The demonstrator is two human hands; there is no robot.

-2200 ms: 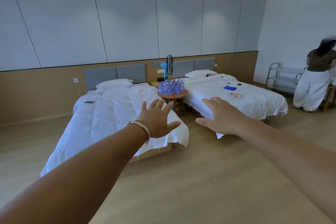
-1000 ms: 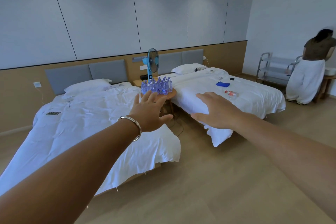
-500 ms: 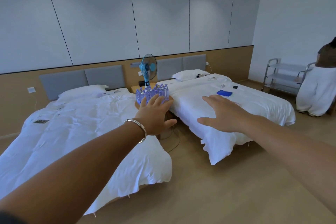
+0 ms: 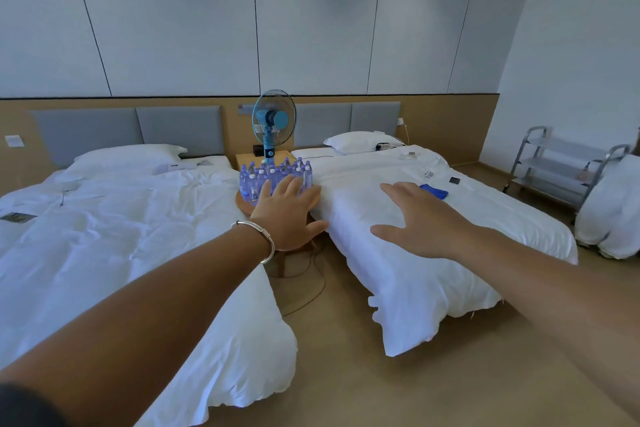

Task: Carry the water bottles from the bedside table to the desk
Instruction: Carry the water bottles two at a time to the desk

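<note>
Both hands empty, fingers spread: left hand [image 4: 289, 215] frame centre before water bottles [image 4: 275, 177] on round worktop [image 4: 242, 202], right hand [image 4: 420, 220] right of centre

Seen beyond the left hand [image 4: 288, 215]: clear plastic water bottles with blue-tinted bodies, pale lilac caps and white-and-blue labels [image 4: 273, 177], crowded on a round light-brown wooden bedside table [image 4: 244, 202]. Behind those, a turquoise plastic standing fan with a darker blue hub [image 4: 273, 121]. Round the left wrist, a plain silver metal bangle [image 4: 260, 236]. Under and either side of both hands, plain white crumpled cotton duvets [image 4: 104, 246] and white pillows [image 4: 131, 156], backed by flat grey padded headboard panels [image 4: 176, 130] against tan wood panelling. Just past the right hand [image 4: 420, 222], a deep blue folded cloth [image 4: 434, 191]. Far right, a silver-grey metal trolley [image 4: 557, 163]. Below, beige flooring, unpatterned.
</note>
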